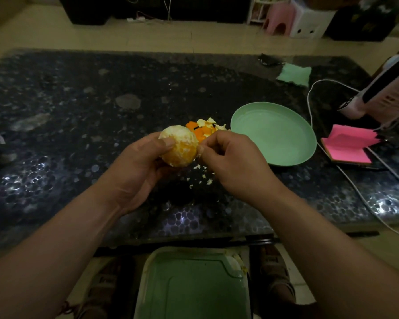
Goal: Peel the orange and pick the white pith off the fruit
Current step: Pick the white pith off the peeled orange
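A peeled orange [179, 147] is held above the dark desk [78, 125] in the left hand [134, 166], fingers curled round it, while a shred of white pith is pinched at its side by the right hand [230, 162]. The rind is already off, heaped as peel pieces [203, 128] beside an empty green plate [274, 134] (pith scraps [202, 174] lie below). Pale patches on the fruit suggest picking remains.
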A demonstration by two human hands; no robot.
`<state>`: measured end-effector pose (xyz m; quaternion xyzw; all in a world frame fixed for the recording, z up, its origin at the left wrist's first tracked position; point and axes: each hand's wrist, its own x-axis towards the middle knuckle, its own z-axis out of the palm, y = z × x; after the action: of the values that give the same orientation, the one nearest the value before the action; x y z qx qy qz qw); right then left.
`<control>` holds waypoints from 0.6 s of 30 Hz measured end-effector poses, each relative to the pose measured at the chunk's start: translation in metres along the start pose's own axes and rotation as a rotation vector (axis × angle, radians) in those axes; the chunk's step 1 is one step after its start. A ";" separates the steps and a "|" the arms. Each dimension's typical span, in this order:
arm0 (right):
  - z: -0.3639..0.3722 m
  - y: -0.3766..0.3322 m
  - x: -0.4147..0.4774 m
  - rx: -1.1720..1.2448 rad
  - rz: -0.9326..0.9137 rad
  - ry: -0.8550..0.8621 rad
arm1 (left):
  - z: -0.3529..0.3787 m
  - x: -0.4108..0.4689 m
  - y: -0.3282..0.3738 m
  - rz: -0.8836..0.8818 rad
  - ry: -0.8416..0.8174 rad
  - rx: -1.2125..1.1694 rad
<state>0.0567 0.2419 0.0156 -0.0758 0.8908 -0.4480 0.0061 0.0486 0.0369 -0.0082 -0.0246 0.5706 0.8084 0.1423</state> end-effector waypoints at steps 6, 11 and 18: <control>0.003 0.000 -0.001 -0.074 -0.024 0.059 | 0.008 -0.003 -0.005 0.130 0.031 0.129; 0.008 0.001 -0.003 -0.032 -0.046 0.147 | 0.012 -0.005 -0.003 0.143 0.015 0.115; 0.001 -0.001 -0.001 0.203 -0.046 0.109 | 0.008 -0.005 0.004 0.040 -0.022 -0.056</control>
<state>0.0579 0.2403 0.0154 -0.0706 0.8380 -0.5392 -0.0449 0.0538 0.0418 -0.0012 -0.0084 0.5464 0.8270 0.1318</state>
